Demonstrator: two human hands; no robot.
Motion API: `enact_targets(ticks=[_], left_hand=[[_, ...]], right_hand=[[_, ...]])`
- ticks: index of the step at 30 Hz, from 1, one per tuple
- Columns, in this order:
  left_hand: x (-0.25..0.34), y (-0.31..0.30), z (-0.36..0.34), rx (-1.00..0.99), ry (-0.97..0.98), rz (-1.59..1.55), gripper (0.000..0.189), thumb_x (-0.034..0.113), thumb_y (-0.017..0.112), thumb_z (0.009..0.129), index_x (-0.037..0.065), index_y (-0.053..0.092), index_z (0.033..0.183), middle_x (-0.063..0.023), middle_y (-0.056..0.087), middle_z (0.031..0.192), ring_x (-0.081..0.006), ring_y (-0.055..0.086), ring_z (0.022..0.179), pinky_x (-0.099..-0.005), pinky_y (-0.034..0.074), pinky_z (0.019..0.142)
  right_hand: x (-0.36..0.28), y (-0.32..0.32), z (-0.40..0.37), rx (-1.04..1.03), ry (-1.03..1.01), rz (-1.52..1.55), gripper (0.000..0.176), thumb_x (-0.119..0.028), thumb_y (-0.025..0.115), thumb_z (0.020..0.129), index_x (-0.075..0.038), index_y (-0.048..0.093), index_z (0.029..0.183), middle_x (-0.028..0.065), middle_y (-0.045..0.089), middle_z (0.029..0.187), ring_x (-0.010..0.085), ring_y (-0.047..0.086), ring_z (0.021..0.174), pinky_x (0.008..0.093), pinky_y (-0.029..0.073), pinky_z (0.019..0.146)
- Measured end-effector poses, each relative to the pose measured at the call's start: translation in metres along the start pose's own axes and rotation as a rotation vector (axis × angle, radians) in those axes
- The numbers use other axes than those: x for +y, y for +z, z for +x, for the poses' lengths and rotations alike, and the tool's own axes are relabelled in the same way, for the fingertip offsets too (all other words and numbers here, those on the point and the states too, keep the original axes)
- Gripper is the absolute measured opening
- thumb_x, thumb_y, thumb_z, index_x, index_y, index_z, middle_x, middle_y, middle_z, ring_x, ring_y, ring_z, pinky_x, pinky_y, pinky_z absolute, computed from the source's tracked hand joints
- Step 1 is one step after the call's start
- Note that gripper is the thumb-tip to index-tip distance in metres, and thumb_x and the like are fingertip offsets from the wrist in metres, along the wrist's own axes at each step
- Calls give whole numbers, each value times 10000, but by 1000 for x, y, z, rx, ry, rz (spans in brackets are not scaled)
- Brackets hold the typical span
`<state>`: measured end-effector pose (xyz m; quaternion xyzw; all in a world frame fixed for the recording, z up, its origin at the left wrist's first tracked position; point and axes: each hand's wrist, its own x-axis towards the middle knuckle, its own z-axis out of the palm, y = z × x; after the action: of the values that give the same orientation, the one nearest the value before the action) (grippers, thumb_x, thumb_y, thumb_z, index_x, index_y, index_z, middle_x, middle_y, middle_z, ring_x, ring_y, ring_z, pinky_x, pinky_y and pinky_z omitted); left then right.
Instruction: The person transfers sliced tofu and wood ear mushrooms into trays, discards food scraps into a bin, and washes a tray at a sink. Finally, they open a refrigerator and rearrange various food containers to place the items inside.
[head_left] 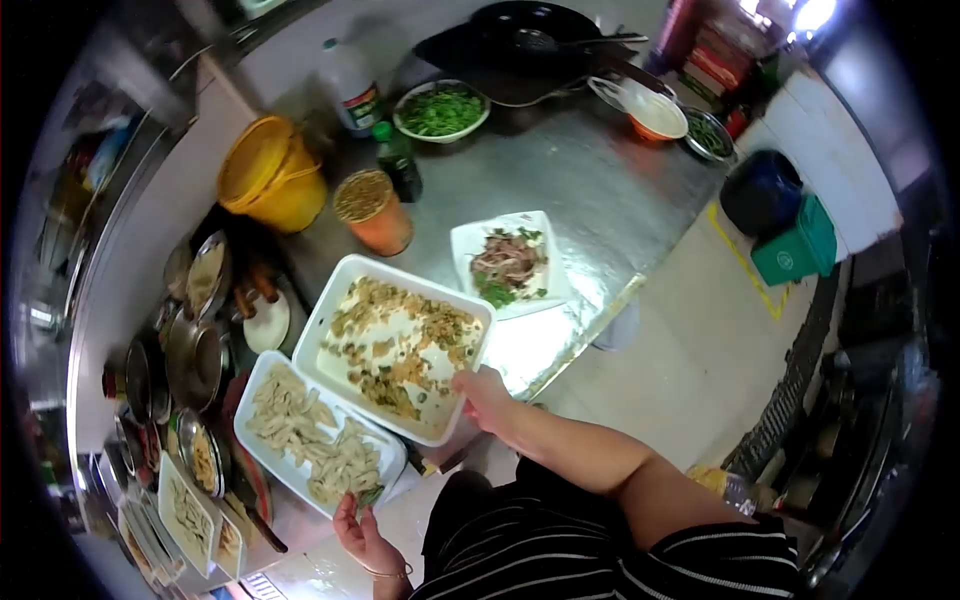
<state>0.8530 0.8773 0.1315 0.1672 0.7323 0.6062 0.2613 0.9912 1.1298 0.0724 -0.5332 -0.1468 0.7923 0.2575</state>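
A white rectangular tray (308, 340) with scattered bits of brown and green food is tilted in my right hand (484, 398), whose fingers close on its right edge. Under and left of it lies a second white tray (250, 432) full of pale, strip-like pieces (345, 462). My left hand (362, 535) is at that tray's lower right corner, its fingertips pinched on a small green piece (371, 495). Behind the held tray, a square white plate (556, 290) bears sliced meat and green herbs.
Toward the back stand a yellow bucket (270, 178), an orange container (384, 228), bottles, a bowl of greens (441, 110) and a black wok (530, 30). Bowls, dishes and a knife (262, 528) crowd the left. The counter edge (590, 340) runs along the right.
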Motion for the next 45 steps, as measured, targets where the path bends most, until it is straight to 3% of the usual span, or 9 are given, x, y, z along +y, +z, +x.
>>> enact_targets(ticks=[6, 13, 19, 23, 31, 33, 34, 37, 45], left_hand=[[19, 70, 57, -128, 420, 273, 571, 41, 550, 806, -39, 374, 1343, -178, 436, 1340, -280, 390, 1272, -387, 222, 1102], [36, 221, 101, -1105, -246, -12, 520, 261, 562, 886, -11, 419, 1306, -112, 568, 1185, -203, 556, 1062, -326, 450, 905], [71, 383, 2, -1034, -631, 19, 480, 166, 574, 901, 15, 395, 1320, -113, 543, 1204, -209, 534, 1076, -365, 445, 913], [34, 488, -122, -1316, -316, 36, 525, 148, 548, 921, 28, 326, 1381, -65, 490, 1247, -175, 472, 1107, -328, 376, 970], [33, 634, -214, -1295, -571, -90, 436, 175, 525, 934, 36, 393, 1326, -91, 542, 1192, -188, 539, 1063, -340, 449, 906], [18, 669, -243, -1340, -384, 157, 476, 174, 559, 917, 30, 386, 1337, -75, 530, 1198, -167, 509, 1098, -310, 417, 934], [29, 691, -268, -1488, -183, 326, 509, 170, 584, 903, 35, 382, 1351, -56, 519, 1216, -139, 476, 1120, -289, 390, 948], [44, 760, -321, -1575, -416, 24, 468, 156, 566, 913, 18, 419, 1336, -53, 526, 1233, -123, 479, 1104, -279, 397, 934], [34, 958, -293, -1510, -328, 169, 551, 295, 590, 887, 46, 426, 1350, -74, 547, 1243, -171, 495, 1132, -317, 392, 969]], right_hand=[[-9, -131, -25, 18, -115, -5, 322, -40, 589, 738, 50, 587, 1047, 139, 643, 906, 248, 644, 784, 377, 538, 674], [-92, -247, -159, 173, -291, 122, 310, -39, 560, 776, 65, 594, 1066, 163, 654, 940, 231, 632, 826, 331, 510, 763], [-180, -348, -204, 390, -527, -260, 317, -161, 595, 800, 36, 609, 1048, 99, 656, 912, 186, 632, 784, 308, 510, 743], [-180, -506, -244, 553, -455, 177, 372, -244, 594, 799, 26, 587, 1056, 113, 640, 902, 201, 622, 815, 341, 520, 744], [-236, -617, -293, 667, -644, 88, 380, -269, 602, 820, 2, 560, 1084, 105, 608, 930, 212, 602, 823, 357, 511, 736], [-225, -690, -299, 754, -501, 281, 422, -308, 581, 833, 2, 556, 1118, 120, 617, 967, 231, 614, 853, 378, 514, 760], [-253, -694, -321, 527, -427, 556, 467, -345, 547, 850, 4, 546, 1161, 147, 624, 1027, 254, 624, 893, 391, 513, 802], [-246, -770, -323, 537, -472, 733, 536, -372, 541, 877, -13, 437, 1261, 173, 565, 1111, 306, 591, 958, 445, 505, 804], [-332, -888, -236, 416, -396, 338, 325, -116, 526, 823, -23, 513, 1134, 148, 604, 1003, 313, 617, 925, 460, 523, 814]])
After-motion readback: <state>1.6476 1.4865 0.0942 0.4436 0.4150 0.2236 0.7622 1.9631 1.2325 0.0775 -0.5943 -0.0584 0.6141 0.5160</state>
